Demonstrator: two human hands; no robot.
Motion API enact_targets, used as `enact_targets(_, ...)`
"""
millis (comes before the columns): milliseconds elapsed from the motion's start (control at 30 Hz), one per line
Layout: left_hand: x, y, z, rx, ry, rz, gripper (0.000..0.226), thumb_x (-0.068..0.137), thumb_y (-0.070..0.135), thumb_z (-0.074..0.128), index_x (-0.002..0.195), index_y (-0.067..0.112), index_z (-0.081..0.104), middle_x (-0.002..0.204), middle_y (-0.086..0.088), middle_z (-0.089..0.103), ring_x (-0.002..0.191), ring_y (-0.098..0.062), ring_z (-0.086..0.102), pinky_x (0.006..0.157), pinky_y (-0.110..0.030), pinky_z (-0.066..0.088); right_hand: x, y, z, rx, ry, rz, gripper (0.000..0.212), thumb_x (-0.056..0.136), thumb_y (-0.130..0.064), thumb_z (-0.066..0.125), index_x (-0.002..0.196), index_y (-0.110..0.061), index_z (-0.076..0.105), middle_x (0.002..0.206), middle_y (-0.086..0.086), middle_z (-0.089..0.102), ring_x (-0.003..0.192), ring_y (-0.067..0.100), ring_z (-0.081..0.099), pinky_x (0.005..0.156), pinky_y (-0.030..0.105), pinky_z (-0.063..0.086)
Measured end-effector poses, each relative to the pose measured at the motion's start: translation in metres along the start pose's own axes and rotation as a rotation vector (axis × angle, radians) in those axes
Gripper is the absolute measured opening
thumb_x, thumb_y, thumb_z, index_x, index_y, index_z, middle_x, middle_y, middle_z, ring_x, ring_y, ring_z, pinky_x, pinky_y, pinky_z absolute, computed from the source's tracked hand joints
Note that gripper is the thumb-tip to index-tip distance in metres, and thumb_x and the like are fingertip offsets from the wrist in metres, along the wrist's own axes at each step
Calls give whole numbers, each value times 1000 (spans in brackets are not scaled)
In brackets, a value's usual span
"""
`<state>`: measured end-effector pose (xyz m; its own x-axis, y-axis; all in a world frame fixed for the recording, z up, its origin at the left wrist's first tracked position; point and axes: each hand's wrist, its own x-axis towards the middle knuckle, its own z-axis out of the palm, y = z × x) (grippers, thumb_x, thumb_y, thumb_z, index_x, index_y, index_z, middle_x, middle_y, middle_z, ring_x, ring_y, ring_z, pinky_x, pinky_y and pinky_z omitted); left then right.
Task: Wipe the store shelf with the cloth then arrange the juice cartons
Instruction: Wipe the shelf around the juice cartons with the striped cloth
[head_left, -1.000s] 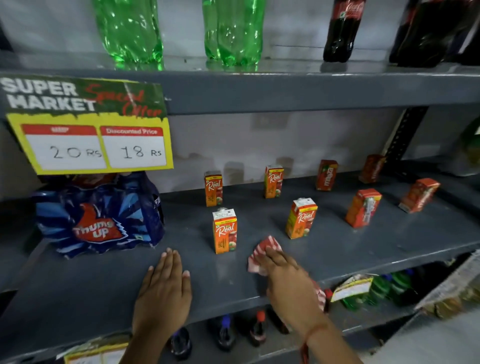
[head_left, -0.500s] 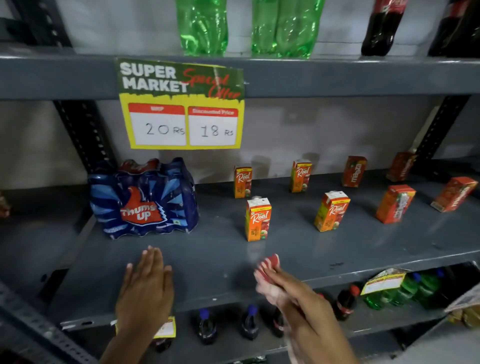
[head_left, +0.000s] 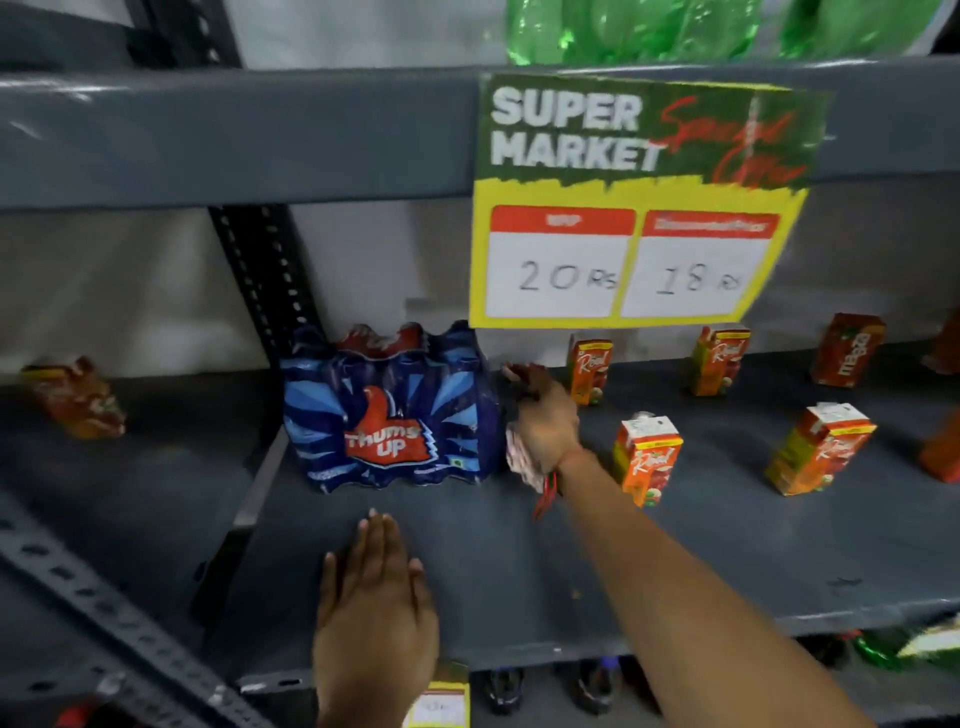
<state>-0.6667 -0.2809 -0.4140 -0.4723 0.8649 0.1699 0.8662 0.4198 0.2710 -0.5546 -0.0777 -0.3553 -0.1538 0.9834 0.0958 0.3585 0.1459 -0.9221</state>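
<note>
Our right hand (head_left: 545, 426) is clenched around the red-and-white cloth (head_left: 522, 457), pressing it onto the grey shelf (head_left: 519, 561) towards its back edge, just beside the right side of the blue shrink-wrapped pack (head_left: 389, 410) that reads "Thums up". A bit of the cloth pokes out past our fingertips and more bunches under the wrist, where a red thread (head_left: 548, 491) is tied. Our left hand (head_left: 374, 608) lies flat and released, palm down, fingers together, at the front edge of the shelf and holding nothing.

The juice cartons stand scattered to the right of the cloth. Nearest the wrist is an orange carton (head_left: 647, 452) marked "Real"; behind it, near the back edge, a second "Real" carton (head_left: 589, 371) stands just beside our fingers, and a third (head_left: 719, 361) is further right. A tilted "Real" carton (head_left: 818, 449) sits towards the right end, and a red carton marked "maaza" (head_left: 849, 351) stands at the back.

From the shelf above hangs a sign (head_left: 639, 202): "SUPER MARKET", "Special Offer" in red script, then handwritten "20 Rs" and "18 Rs"; its small headings are too blurred to read. Green bottles (head_left: 623, 31) stand on top.
</note>
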Motion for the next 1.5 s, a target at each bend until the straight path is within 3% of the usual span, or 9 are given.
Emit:
enact_targets(100, 1, 1, 1, -18, 1, -6, 60, 93, 37, 5, 149, 18, -1, 161, 6, -1, 146, -7, -4, 118, -35, -6, 31, 2, 6, -295, -91, -10, 32, 95, -23, 50, 124, -21, 64, 130, 10, 65, 118, 32, 60, 98, 37, 48)
enact_targets(233, 1, -1, 1, -19, 2, 1, 58, 95, 38, 10, 149, 19, -3, 161, 5, -3, 146, -7, -7, 119, -36, -4, 39, 7, 14, -642, -194, 47, 34, 95, -21, 46, 125, -15, 62, 127, 15, 64, 115, 35, 62, 96, 44, 51)
enact_targets(367, -1, 0, 1, -23, 10, 10, 58, 96, 37, 10, 149, 18, -3, 161, 5, -3, 145, -7, -7, 119, -36, -4, 24, 9, 12, -721, -129, 61, 37, 89, -11, 54, 125, -17, 59, 125, 15, 64, 113, 36, 62, 92, 47, 54)
enact_targets(467, -3, -2, 2, 10, 16, 25, 59, 94, 37, 5, 149, 17, -1, 161, 4, 1, 146, -7, -3, 120, -37, 0, 7, 14, 7, -713, -78, 42, 43, 90, -9, 51, 132, -21, 56, 136, 13, 57, 123, 35, 56, 98, 45, 50)
enact_targets(700, -5, -2, 1, 8, -7, 33, 59, 96, 36, 15, 149, 13, 3, 161, 1, 4, 146, -10, 0, 120, -36, 1, -39, 19, -6, -673, -70, -27, 47, 93, -5, 42, 136, -21, 53, 157, 9, 35, 148, 29, 23, 116, 46, 31)
enact_targets(800, -5, -2, 2, 9, -16, 35, 58, 97, 35, 15, 149, 12, 2, 161, 0, 2, 146, -10, -2, 120, -35, 0, -56, 18, -7, -676, -100, -5, 63, 91, 2, 39, 149, -22, 37, 165, 3, 15, 153, 22, 2, 118, 51, 27)
enact_targets(1000, -6, -6, 3, -19, -20, 58, 58, 98, 36, 15, 149, 11, 2, 161, -1, 2, 147, -11, -2, 120, -34, 0, -92, 23, 1, -730, -16, -23, 60, 91, -12, 50, 150, -17, 35, 159, 4, 32, 146, 27, 29, 115, 42, 36)
enact_targets(1267, -34, -17, -2, 17, 36, 77, 59, 97, 39, 14, 149, 11, 9, 160, -3, 11, 147, -11, 6, 119, -32, 1, -138, 29, 14, -732, -60, -167, 63, 89, -16, 47, 150, -20, 34, 160, 0, 31, 148, 21, 26, 118, 37, 31)
enact_targets(1500, -62, -33, -9, 28, 91, 25, 80, 82, 44, -12, 148, 7, 14, 158, -8, 19, 146, -15, 12, 119, -32, 1, -160, 16, 45, -686, -206, -341, 63, 83, -14, 49, 145, -25, 44, 155, -4, 41, 140, 20, 38, 115, 34, 35)
